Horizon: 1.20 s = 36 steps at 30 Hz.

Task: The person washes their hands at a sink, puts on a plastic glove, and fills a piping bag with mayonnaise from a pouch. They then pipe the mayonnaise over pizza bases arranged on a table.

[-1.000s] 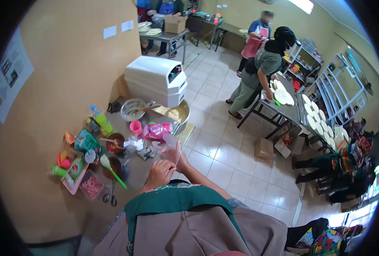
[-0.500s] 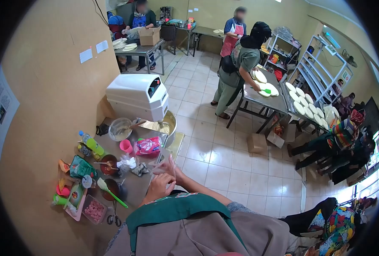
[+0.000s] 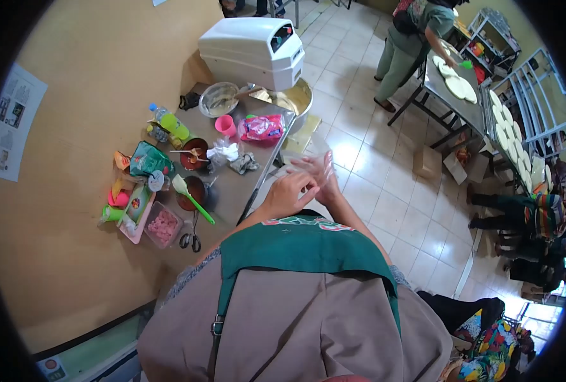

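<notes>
My left hand (image 3: pixel 289 194) is curled, its fingers pinching at thin clear plastic near my right wrist. My right hand (image 3: pixel 322 173) is held up with its fingers stretched out and apart. Around those fingers hangs a clear plastic glove (image 3: pixel 300 167), loose at the tips; how far it is pulled on is hard to see. Both hands are in front of my green apron (image 3: pixel 302 245), just off the table's right edge. Nearest to them on the metal table (image 3: pixel 232 197) lie a grey crumpled cloth (image 3: pixel 244 163) and a white crumpled bag (image 3: pixel 223 152).
A white mixer (image 3: pixel 251 54) stands over a metal bowl (image 3: pixel 300 99) of batter. The table holds a pink cup (image 3: pixel 226 126), pink packet (image 3: pixel 262 128), green-handled spatula (image 3: pixel 195 202), scissors (image 3: pixel 190 239) and a tub (image 3: pixel 162 224). A co-worker (image 3: pixel 410 48) works at flat dough rounds (image 3: pixel 458 86).
My view has tipped downward and shifted left, so the table and hands appear higher and further right. My right fingers have spread within the plastic; my left hand stays by the wrist.
</notes>
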Available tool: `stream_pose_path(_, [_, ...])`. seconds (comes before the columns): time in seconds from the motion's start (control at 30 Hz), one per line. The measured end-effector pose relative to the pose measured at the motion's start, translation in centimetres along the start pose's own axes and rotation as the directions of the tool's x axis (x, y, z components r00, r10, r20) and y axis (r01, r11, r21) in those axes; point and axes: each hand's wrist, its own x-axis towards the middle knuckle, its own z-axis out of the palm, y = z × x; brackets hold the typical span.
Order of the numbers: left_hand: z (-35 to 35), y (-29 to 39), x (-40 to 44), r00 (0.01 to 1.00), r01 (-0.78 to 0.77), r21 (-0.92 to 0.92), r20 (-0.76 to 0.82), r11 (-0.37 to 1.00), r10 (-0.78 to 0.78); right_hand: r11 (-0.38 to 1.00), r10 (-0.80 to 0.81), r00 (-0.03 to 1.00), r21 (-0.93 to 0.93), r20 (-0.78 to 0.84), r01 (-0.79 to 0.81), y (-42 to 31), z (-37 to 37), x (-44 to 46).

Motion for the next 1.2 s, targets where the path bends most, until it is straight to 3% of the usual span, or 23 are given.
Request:
stream_pose_path(0.07, [0.3,0.9,1.9,0.999,-0.011,0.026,-0.045,1.0,0.012,0.996,-0.027,0.998,0.086,-0.057,0.032,-0.4,-2.4,-1.5])
stream_pose_path(0.2, [-1.5,-2.9,10.1,0.923,-0.164,0.252,-0.303,0.954,0.239,0.981,-0.002,0.988,0.191,-0.156,0.032,-2.2,-5.2,-4.0])
stream_pose_path(0.33, [-6.3,-10.1,21.6,0.897,0.112,0.548,-0.414,0.829,0.152,0.979,0.039,0.97,0.202,-0.239,0.01,-2.4,-8.1,-4.2])
stream_pose_path(0.4, [-8.5,-15.3,27.2,0.905,0.229,0.59,-0.421,0.774,0.053,0.986,0.041,0.959,0.167,-0.279,0.006,-3.6,-8.9,-3.3])
stream_pose_path(0.47, [-9.3,-20.5,32.0,0.864,0.34,0.656,-0.501,0.674,0.052,0.989,0.019,0.955,0.145,-0.296,0.025,-4.0,-10.7,-1.7])
stream_pose_path(0.6, [-9.1,-27.7,39.7,0.808,0.51,0.644,-0.586,0.57,-0.059,0.978,0.054,0.873,0.202,-0.485,0.053,-8.1,-12.8,1.2])
stream_pose_path(0.63, [-8.8,-29.4,41.4,0.793,0.512,0.697,-0.608,0.502,0.035,0.975,0.044,0.856,0.21,-0.516,0.077,-9.0,-13.9,2.0])
stream_pose_path(0.73, [-9.3,-27.8,45.2,0.763,0.633,0.69,-0.631,0.35,-0.137,0.978,-0.027,0.838,0.161,-0.544,0.136,-11.3,-17.7,4.2])
stream_pose_path(0.9, [-7.6,-28.7,47.0,0.743,0.653,0.708,-0.668,0.267,-0.047,0.944,-0.117,0.778,0.173,-0.618,0.279,-15.0,-18.4,6.6])
stream_pose_path(0.93, [-7.6,-28.4,47.2,0.738,0.661,0.69,-0.669,0.296,-0.09,0.929,-0.11,0.784,0.218,-0.61,0.299,-15.5,-18.7,6.9])
stream_pose_path(1.0, [-7.6,-28.3,46.7,0.759,0.616,0.703,-0.651,0.355,-0.029,0.913,-0.114,0.781,0.244,-0.614,0.326,-16.5,-18.4,6.6])
stream_pose_path(1.1, [-3.8,-23.7,43.3,0.799,0.386,0.736,-0.568,0.556,0.197,0.932,-0.152,0.784,0.176,-0.602,0.317,-18.3,-18.2,7.0])
stream_pose_path(1.13, [-1.1,-23.0,41.2,0.874,0.359,0.758,-0.478,0.545,0.089,0.947,-0.156,0.807,0.145,-0.57,0.285,-18.5,-18.9,7.2])
stream_pose_path(1.17, [2.1,-21.9,39.2,0.901,0.161,0.596,-0.414,0.787,0.129,0.962,-0.153,0.83,0.114,-0.536,0.25,-18.5,-19.4,7.5])
stream_pose_path(1.2, [4.1,-18.3,37.6,0.981,0.119,-0.001,-0.155,0.993,-0.117,0.962,-0.151,0.847,0.12,-0.509,0.243,-18.6,-19.7,8.1])
